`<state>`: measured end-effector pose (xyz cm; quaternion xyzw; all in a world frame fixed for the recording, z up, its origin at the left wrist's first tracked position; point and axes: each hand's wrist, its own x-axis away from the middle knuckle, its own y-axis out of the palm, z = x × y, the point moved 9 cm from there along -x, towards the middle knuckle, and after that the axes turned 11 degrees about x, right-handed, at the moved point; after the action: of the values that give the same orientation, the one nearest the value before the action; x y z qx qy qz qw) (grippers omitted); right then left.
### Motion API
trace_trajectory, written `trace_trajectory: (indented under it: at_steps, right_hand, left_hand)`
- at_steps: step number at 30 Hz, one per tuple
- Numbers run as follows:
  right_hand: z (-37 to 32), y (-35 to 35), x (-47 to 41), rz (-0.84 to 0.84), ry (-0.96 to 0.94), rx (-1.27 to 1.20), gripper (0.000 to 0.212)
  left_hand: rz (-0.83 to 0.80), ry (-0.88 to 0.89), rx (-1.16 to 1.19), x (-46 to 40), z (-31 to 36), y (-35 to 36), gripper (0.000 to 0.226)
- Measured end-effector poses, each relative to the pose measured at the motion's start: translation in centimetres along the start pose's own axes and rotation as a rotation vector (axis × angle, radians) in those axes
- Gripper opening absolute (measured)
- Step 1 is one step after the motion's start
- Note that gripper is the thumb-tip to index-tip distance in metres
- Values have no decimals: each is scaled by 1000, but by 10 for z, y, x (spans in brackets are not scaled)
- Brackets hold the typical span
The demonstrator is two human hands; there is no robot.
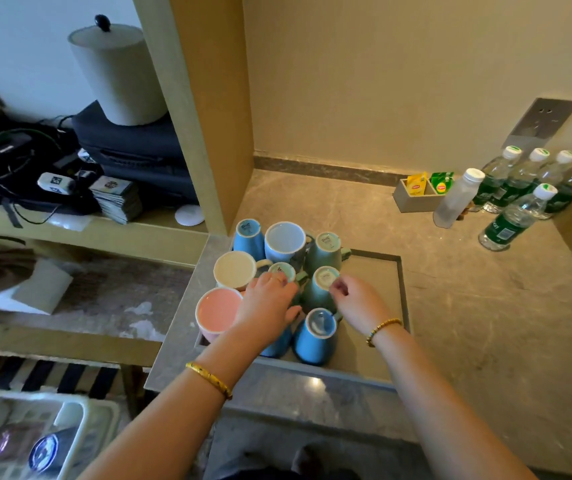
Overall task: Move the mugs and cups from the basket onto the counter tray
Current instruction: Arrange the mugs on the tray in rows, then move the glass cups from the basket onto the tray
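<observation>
Marble-patterned counter point(485, 306) carries a recessed tray point(374, 271) crowded with inverted mugs. Left hand point(267, 303) lies over a green mug point(282, 271), fingers curled upon it. Right hand point(357, 301) pinches the base rim of another green mug point(321, 285). White basket point(83, 427), lower left, holds two dark cups point(43, 452).

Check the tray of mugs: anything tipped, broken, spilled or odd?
Nothing broken or spilled. The ceramic mugs stand upside down, crowded into the left half of the recessed grey counter tray; its right half is bare. The blue mug at the back left leans slightly. The white plastic basket still holds two dark cups.
</observation>
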<state>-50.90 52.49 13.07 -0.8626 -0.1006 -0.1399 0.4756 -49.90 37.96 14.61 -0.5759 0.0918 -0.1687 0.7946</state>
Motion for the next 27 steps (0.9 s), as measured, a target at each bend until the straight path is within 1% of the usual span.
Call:
trace_trajectory:
  at_steps: [1,3,4,6,9,10,12,14,16,19,23,27]
  right_hand:
    - [-11,6,2,-92,-52,52,19]
    - [-22,24,6,-302,-110,266,37]
    - [-25,29,7,-339,-130,378,41]
    - [-27,29,5,-324,-147,490,42]
    - [-28,25,-1,-306,-154,549,45]
    - [-32,22,-3,-267,-163,574,44]
    - [-47,10,-6,-103,-202,582,34]
    - [-73,1,-5,79,-274,545,24]
    - [-104,3,-2,164,-356,462,20]
    - [-153,24,4,147,-493,383,19]
    - [-222,71,22,95,-701,311,14]
    - [-287,145,52,-18,-886,352,19]
  left_hand:
    - [11,-52,-14,4,-12,-2,39]
    - [-37,-135,13,11,-31,3,33]
    - [-59,-167,30,14,-38,6,32]
    - [-61,-203,39,15,-46,8,32]
    - [-37,-238,77,16,-53,7,35]
    - [-25,-242,85,16,-54,6,35]
    - [27,-264,117,19,-56,1,33]
    - [126,-319,206,26,-62,-13,31]
    - [218,-374,271,38,-73,-28,32]
    - [321,-454,286,71,-101,-47,31]
    - [436,-596,302,136,-154,-61,30]
    - [486,-749,300,211,-208,-66,30]
